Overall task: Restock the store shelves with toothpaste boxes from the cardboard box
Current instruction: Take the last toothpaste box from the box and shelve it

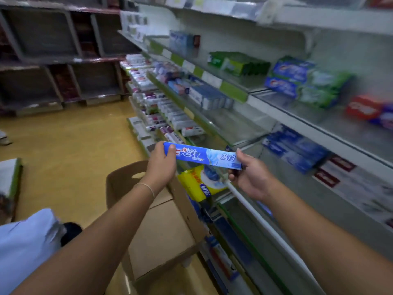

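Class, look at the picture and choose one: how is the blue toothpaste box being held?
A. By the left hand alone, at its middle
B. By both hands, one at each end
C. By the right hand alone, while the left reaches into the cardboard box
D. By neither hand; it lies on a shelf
B: the left hand grips one end of the blue toothpaste box and the right hand pinches the other end, holding it in the air above the cardboard box.
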A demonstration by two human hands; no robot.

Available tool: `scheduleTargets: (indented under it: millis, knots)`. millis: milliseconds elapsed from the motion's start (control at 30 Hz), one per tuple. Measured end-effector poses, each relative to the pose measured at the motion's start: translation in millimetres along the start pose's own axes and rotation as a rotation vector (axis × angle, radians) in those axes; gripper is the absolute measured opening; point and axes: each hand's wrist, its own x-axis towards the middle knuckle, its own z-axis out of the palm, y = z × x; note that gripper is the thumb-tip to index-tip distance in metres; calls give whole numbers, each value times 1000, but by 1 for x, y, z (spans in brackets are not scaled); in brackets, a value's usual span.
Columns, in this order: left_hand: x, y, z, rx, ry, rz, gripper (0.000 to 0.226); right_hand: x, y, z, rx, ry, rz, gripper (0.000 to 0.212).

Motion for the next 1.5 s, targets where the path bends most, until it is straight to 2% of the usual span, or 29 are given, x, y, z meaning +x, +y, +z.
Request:
scheduleTargets:
  millis: [133, 333, 600, 767, 900, 1133, 1333, 1500]
  knots:
    - [-17, 48, 42, -81, -87, 83, 33, -45, -29, -35, 9, 170, -192, 21]
    - [-61, 119, 94, -95, -141, 257, 24, -120, -70, -88, -107, 336, -360, 26]
    - [-169, 189, 138, -159, -229, 376, 30, -254, -88, -160, -318, 570, -553, 28]
    - [-270, 226, 168, -158, -319, 463, 27, -354, -83, -215, -479, 768, -538, 34]
    - [-363, 251, 195, -106, -421, 546, 31, -439, -74, -266, -509, 951, -528, 37]
    - [-512, 298, 247, -154, -644, 655, 31, -598, -59, -343, -645, 1253, -456, 43]
    - [-626, 338, 286, -248, -832, 786, 29, -726, -44, -387, -728, 1523, -387, 42]
    - [-711, 362, 311, -260, -969, 850, 38, -813, -29, -413, -804, 1743, -365, 45]
